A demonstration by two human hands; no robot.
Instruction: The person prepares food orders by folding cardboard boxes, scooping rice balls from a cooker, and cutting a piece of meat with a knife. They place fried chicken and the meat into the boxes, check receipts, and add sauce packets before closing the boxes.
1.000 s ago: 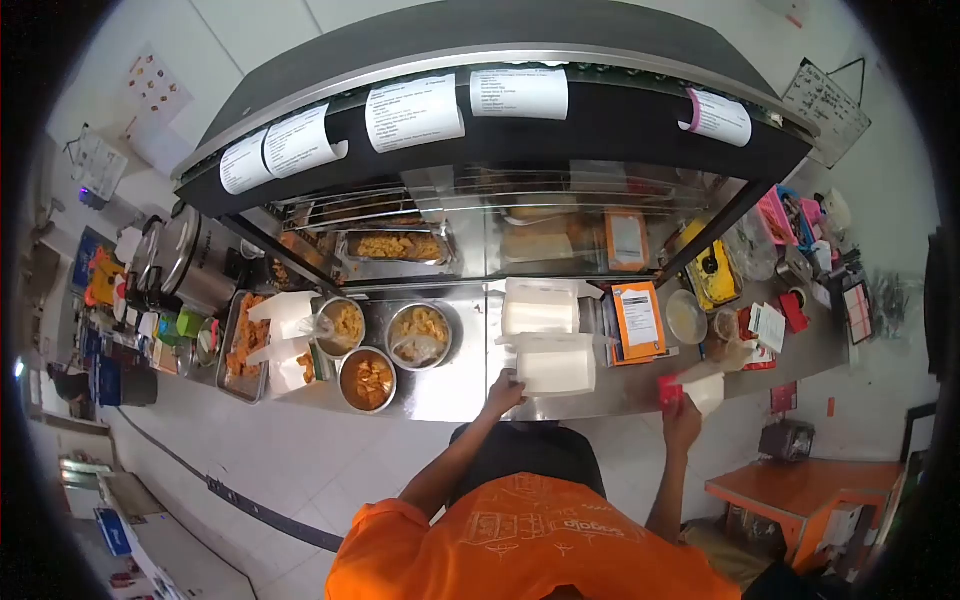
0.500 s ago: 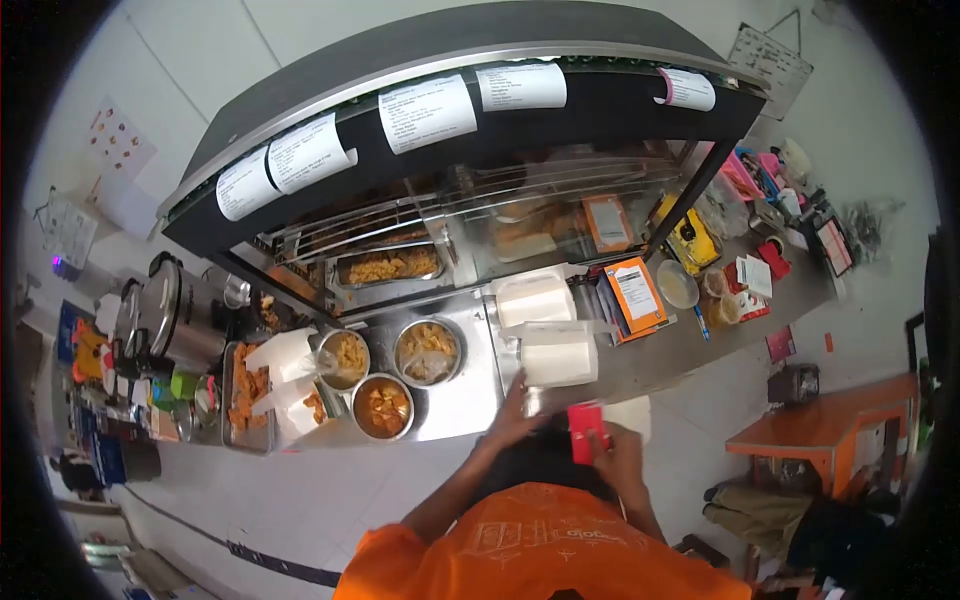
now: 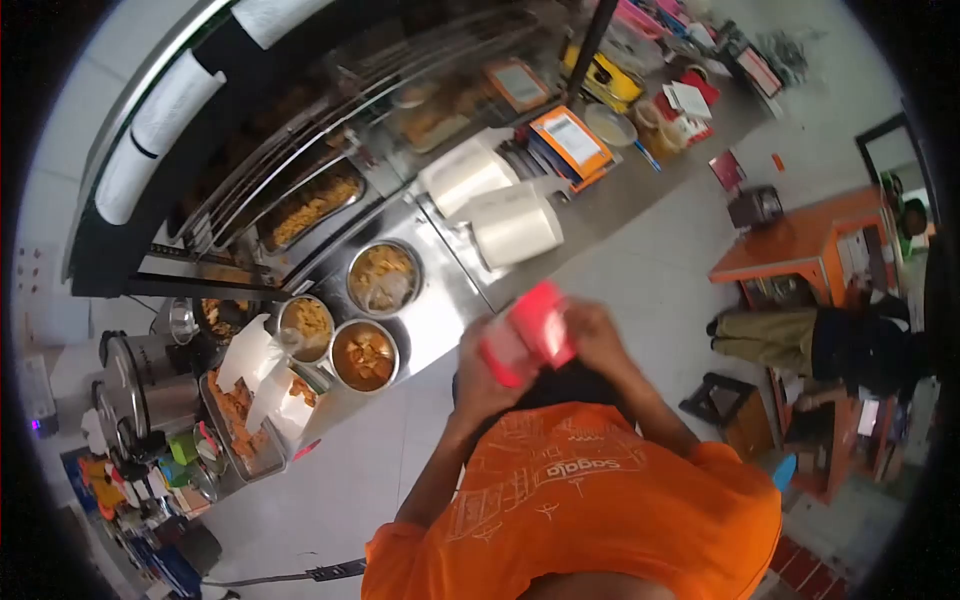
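Observation:
My left hand (image 3: pixel 487 378) and my right hand (image 3: pixel 598 345) are in front of my body, below the counter's front edge. Between them is a flat red rectangular thing (image 3: pixel 541 322), blurred, which seems to be in two joined halves. My left hand closes around the paler, see-through-looking left half. The right fingers pinch the bright red right edge. Its exact kind does not show. Above my hands, two white cardboard food boxes (image 3: pixel 516 226) stand on the counter, overlapping.
On the steel counter (image 3: pixel 440 300) stand pots of food, including a pot of orange-brown pieces (image 3: pixel 365 356). A tray of fried food (image 3: pixel 235 425) is at left. A glass display case (image 3: pixel 330 130) rises behind. Orange-edged booklets (image 3: pixel 572 140) lie right. A person (image 3: pixel 770 335) is at far right.
The red thing has come up from my right hand to between both hands, showing two halves. My left hand has left the box's side and grips it. The view has turned and tilted.

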